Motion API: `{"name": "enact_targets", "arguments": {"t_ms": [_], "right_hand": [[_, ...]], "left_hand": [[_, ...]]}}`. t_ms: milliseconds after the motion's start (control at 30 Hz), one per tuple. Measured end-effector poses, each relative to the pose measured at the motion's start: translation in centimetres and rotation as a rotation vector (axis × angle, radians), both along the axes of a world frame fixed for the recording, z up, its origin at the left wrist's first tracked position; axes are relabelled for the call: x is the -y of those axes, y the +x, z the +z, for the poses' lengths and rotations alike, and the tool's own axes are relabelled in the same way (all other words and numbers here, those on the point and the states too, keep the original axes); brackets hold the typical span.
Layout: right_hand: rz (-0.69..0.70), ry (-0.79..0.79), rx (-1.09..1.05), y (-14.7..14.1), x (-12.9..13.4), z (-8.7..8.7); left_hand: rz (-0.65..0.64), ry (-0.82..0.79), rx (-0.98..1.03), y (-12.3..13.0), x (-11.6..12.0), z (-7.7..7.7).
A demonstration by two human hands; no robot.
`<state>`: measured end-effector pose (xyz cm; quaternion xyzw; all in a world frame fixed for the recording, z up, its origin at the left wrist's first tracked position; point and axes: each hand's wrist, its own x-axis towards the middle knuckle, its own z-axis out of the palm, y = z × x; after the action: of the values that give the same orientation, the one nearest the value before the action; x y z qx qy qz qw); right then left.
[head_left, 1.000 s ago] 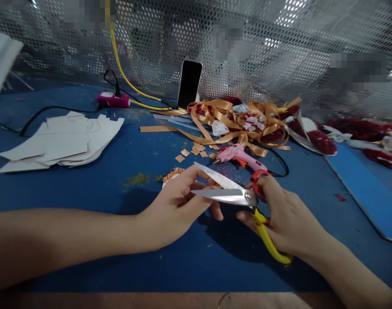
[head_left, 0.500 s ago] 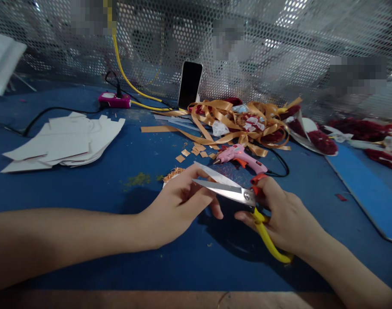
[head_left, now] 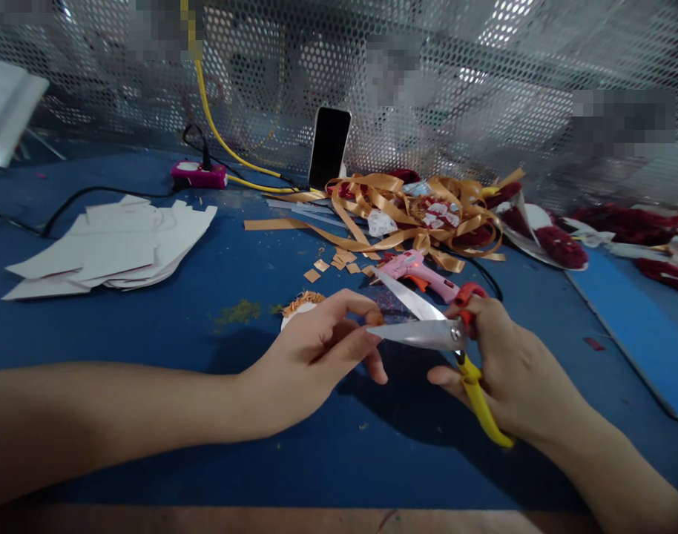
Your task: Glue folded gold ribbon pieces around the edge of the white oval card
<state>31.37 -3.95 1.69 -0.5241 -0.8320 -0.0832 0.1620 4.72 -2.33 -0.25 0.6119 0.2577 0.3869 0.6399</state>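
My right hand (head_left: pixel 506 356) grips a pair of scissors (head_left: pixel 428 334) with one red handle and one yellow handle. The blades are spread apart and point left at my left hand (head_left: pixel 328 337). Thumb and forefinger of that hand are pinched together, with a small orange-brown piece (head_left: pixel 377 320) just showing at the tips; the lower blade's point lies by the thumb tip. Behind the left hand, partly hidden by it, is a white piece edged with orange frayed bits (head_left: pixel 304 301). Small orange ribbon squares (head_left: pixel 344 256) are scattered farther back.
A pink glue gun (head_left: pixel 420 271) lies just behind the scissors. Beyond it is a heap of orange ribbon (head_left: pixel 383 191), near a propped phone (head_left: pixel 330 147). White card pieces (head_left: pixel 122 245) are stacked at left, by a magenta power strip (head_left: pixel 199 175). A blue board (head_left: pixel 639 319) lies at right.
The scissors have moved right, away from the left hand's fingers, and their blades have spread wider. My left hand has barely moved; its fingertips now show past the blades.
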Motion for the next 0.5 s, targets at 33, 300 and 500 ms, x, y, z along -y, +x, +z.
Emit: {"name": "enact_targets", "arguments": {"t_ms": [33, 300, 500], "right_hand": [[0.007, 0.009, 0.025, 0.13, -0.05, 0.05], [0.055, -0.024, 0.078, 0.43, -0.04, -0.17], [0.052, -0.075, 0.092, 0.79, -0.11, 0.12]], "left_hand": [[0.007, 0.016, -0.020, -0.04, -0.01, 0.02], [0.042, 0.124, -0.148, 0.22, 0.13, 0.15], [0.068, 0.160, -0.243, 0.03, 0.31, 0.03]]}}
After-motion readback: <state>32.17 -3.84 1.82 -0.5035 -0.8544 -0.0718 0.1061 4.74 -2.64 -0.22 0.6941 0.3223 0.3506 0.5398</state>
